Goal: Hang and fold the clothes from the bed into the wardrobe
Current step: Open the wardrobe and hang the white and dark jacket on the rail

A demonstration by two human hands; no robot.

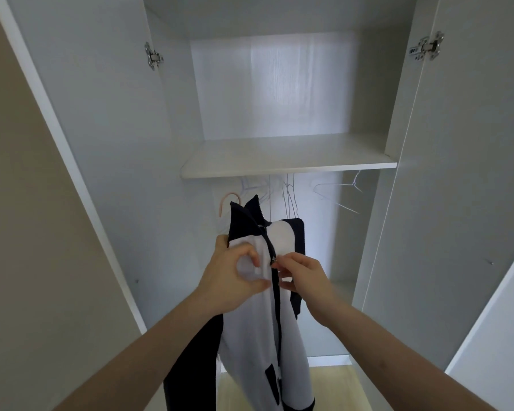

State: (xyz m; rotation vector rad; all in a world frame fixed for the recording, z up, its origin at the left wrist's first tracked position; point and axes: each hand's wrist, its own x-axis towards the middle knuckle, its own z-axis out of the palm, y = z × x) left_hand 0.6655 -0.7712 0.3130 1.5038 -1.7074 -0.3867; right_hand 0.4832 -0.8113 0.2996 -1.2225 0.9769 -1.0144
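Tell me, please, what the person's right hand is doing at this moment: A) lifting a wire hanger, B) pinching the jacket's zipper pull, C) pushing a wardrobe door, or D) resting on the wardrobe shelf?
B: the right hand pinches the zipper pull on the jacket, which the left hand grips beside it.

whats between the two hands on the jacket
In the head view, the jacket's dark zipper runs between the left hand, gripping the white front, and the right hand, pinching at the zip.

White jacket (258, 330) with navy, perhaps black, trim; white wardrobe (288, 161).
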